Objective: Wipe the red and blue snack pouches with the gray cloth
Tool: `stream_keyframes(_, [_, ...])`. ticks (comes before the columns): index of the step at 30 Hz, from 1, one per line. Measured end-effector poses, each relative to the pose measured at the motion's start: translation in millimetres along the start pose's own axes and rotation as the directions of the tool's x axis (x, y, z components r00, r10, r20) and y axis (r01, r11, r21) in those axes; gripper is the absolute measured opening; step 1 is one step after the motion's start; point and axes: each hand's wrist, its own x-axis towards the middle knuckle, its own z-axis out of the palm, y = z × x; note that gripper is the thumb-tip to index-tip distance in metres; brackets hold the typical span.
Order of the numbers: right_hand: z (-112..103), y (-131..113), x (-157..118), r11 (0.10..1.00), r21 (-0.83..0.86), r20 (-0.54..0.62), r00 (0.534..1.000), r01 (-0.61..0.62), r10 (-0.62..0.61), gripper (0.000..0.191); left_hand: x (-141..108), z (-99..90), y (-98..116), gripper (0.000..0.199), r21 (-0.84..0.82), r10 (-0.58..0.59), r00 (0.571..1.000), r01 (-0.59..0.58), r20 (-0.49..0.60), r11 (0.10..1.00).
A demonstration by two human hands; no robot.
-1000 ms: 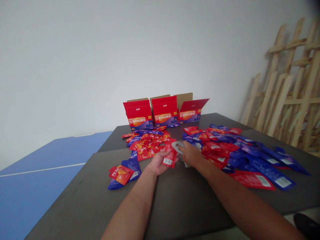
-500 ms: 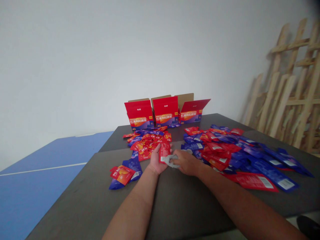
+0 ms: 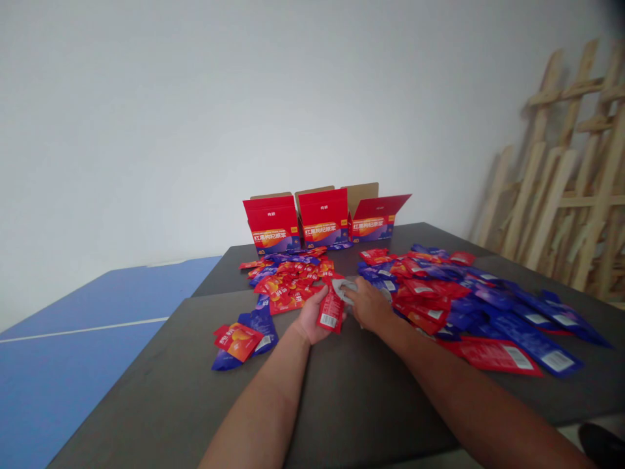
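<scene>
Crumpled grey piece (image 3: 344, 289) at the centre, half under the right hand (image 3: 370, 305), its kind impossible to tell. Upper end of a red sachet (image 3: 329, 314) out of sight behind the left hand (image 3: 312, 319). Left forearm (image 3: 254, 404) at 7 o'clock and right forearm (image 3: 478, 404) at 5 o'clock, both cut off by the bottom edge. Wooden lattice (image 3: 571, 176) at 2 o'clock, cut off by the right edge. Dark shape (image 3: 601, 446) at 4 o'clock, too cropped to tell. Dark blur (image 3: 610, 13) in the corner at 1 o'clock. Print on the cartons (image 3: 322, 218) and loose sachets (image 3: 430, 293) too small to read.
</scene>
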Motion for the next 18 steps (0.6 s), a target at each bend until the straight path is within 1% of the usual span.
stream_keyframes(3, [-0.3,3.2,1.6,0.994,0.008,0.012,0.994,-0.106,0.106,0.044,-1.9,0.4,0.9,0.037,0.025,-0.022,0.999,0.021,0.023,0.999])
stream_keyframes(5, [-0.2,6.4,2.1,0.985,0.008,0.023,0.985,-0.173,0.173,0.048,-3.0,1.4,2.1,0.039,0.025,-0.025,0.999,0.024,0.040,0.999])
stream_keyframes(7, [0.1,9.5,1.5,0.977,0.011,0.018,0.977,-0.214,0.214,0.053,-3.5,2.0,3.6,0.038,-0.001,-0.008,0.999,0.008,0.050,1.000])
stream_keyframes(8, [0.3,10.4,0.6,0.978,0.019,0.008,0.978,-0.208,0.208,0.054,-3.3,1.8,4.4,0.037,-0.023,0.012,0.999,-0.011,0.044,1.000])
stream_keyframes(9, [0.5,10.5,-0.6,0.984,0.031,-0.005,0.984,-0.176,0.177,0.054,-2.9,1.3,5.3,0.036,-0.050,0.039,0.999,-0.037,0.033,0.998])
stream_keyframes(10, [1.0,9.8,-2.3,0.992,0.046,-0.015,0.993,-0.115,0.116,0.053,-2.3,0.3,6.3,0.036,-0.077,0.065,0.998,-0.063,0.020,0.995])
stream_keyframes(11, [1.6,7.9,-4.2,0.998,0.062,-0.021,0.999,-0.023,0.024,0.051,-1.5,-0.9,7.2,0.037,-0.100,0.081,0.997,-0.079,0.011,0.992])
stream_keyframes(12, [2.3,5.1,-6.3,0.992,0.077,-0.023,0.995,0.095,-0.094,0.048,-0.7,-2.4,8.2,0.040,-0.119,0.087,0.996,-0.085,0.008,0.989])
stream_keyframes(13, [3.3,1.4,-8.3,0.971,0.088,-0.022,0.975,0.222,-0.221,0.045,0.1,-3.9,9.2,0.044,-0.130,0.082,0.997,-0.079,0.012,0.988])
stream_keyframes(14, [4.3,-2.8,-10.0,0.937,0.096,-0.021,0.941,0.337,-0.337,0.043,0.8,-5.2,10.1,0.048,-0.133,0.074,0.997,-0.070,0.019,0.989])
stream_keyframes(15, [5.4,-7.4,-11.5,0.899,0.098,-0.021,0.904,0.426,-0.426,0.040,1.4,-6.1,10.8,0.052,-0.127,0.070,0.997,-0.066,0.023,0.990])
stream_keyframes(16, [6.3,-11.9,-12.4,0.869,0.096,-0.022,0.874,0.485,-0.486,0.038,1.6,-6.6,11.2,0.054,-0.116,0.075,0.997,-0.072,0.022,0.991])
stream_keyframes(17, [7.0,-15.9,-12.9,0.854,0.091,-0.025,0.859,0.512,-0.512,0.036,1.7,-6.4,11.4,0.055,-0.101,0.085,0.996,-0.083,0.019,0.991])
stream_keyframes(18, [7.3,-19.1,-12.8,0.856,0.085,-0.029,0.860,0.510,-0.510,0.035,1.5,-5.7,11.1,0.056,-0.088,0.094,0.995,-0.092,0.020,0.992])
